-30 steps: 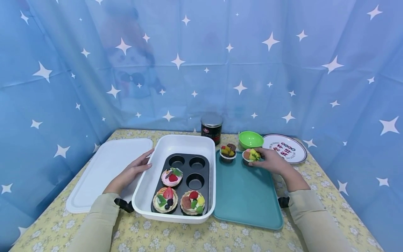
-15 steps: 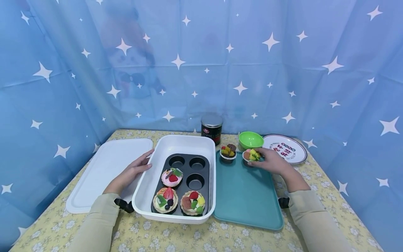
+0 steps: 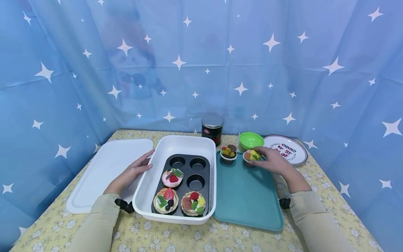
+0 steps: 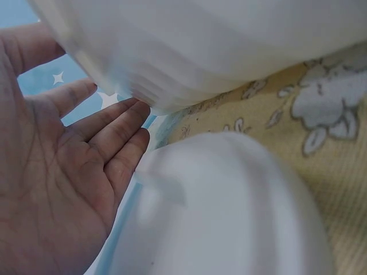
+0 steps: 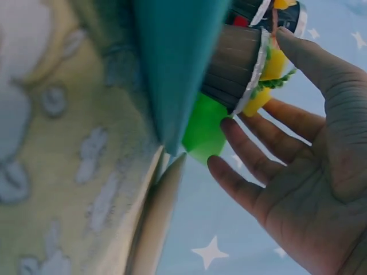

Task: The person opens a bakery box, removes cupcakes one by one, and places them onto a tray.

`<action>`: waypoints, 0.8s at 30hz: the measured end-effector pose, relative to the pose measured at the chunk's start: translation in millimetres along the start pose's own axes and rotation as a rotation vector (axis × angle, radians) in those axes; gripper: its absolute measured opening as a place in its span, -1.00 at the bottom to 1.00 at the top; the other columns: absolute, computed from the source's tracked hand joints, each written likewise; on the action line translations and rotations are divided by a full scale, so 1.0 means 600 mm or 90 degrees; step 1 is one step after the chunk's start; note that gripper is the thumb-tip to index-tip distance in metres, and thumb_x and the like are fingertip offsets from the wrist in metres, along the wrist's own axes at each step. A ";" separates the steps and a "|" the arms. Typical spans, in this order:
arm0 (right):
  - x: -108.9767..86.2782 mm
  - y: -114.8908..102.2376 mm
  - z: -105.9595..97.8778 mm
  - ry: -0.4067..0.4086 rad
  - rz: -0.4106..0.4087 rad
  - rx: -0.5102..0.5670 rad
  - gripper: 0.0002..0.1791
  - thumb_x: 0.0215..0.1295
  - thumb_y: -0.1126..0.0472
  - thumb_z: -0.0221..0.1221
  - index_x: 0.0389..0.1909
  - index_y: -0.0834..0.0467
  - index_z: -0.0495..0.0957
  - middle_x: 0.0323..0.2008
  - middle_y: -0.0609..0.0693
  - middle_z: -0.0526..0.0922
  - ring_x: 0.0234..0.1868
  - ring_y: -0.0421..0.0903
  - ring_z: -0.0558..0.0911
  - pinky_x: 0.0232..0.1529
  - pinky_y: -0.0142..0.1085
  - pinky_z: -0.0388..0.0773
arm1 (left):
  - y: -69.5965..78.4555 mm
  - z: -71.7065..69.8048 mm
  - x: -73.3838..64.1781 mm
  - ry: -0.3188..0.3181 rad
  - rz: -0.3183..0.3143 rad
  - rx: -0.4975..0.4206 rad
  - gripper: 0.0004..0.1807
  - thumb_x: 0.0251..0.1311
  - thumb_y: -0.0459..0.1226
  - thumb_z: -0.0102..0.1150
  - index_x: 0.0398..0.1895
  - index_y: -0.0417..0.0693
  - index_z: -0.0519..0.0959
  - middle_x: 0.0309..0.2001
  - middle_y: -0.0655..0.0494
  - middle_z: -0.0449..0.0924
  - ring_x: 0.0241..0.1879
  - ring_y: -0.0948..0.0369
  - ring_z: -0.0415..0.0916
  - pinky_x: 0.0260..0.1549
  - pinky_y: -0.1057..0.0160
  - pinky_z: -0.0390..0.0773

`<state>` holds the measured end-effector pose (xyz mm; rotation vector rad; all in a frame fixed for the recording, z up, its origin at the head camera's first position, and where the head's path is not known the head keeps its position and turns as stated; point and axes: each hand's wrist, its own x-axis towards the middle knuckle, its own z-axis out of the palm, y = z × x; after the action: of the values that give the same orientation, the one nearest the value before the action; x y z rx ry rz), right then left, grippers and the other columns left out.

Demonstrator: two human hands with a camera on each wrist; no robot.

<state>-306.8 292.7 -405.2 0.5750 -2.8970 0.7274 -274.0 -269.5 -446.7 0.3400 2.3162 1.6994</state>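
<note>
My right hand [image 3: 272, 161] pinches a fruit-topped cupcake [image 3: 251, 155] at the far end of the teal tray [image 3: 245, 196]. In the right wrist view, the thumb and fingertips meet the pale rim of its dark ribbed cup [image 5: 235, 63]. Beside it on the tray stands a second cupcake [image 3: 228, 154]. My left hand [image 3: 129, 175] has its fingers extended, fingertips right at the side of a deep white bin [image 3: 176, 218]. Inside the bin lies a dark muffin pan [image 3: 185, 164], with a pink-cream tart [image 3: 172, 177] and two other fruit tarts filling some cups.
A flat white tray or lid [image 3: 107, 171] lies on the left, partly under my left forearm. Along the back stand an espresso can [image 3: 212, 131], a green bowl [image 3: 251, 140] and a printed plate [image 3: 289, 159]. A blue star-patterned curtain [image 3: 201, 87] encloses the table.
</note>
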 end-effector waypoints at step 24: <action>0.066 -0.284 0.041 -0.109 -0.257 0.031 -0.24 0.32 -0.21 0.28 0.41 0.12 0.40 0.30 0.01 0.52 0.28 -0.01 0.51 0.20 -0.02 0.52 | 0.001 0.001 0.002 0.000 0.020 0.007 -0.23 0.45 -0.02 0.05 0.63 0.34 -0.02 0.57 -0.14 0.02 0.48 -0.19 0.11 0.36 -0.25 0.20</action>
<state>-278.1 128.9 -345.2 1.2351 -2.7728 0.7176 -275.0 -268.5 -446.6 0.3819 2.3331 1.7012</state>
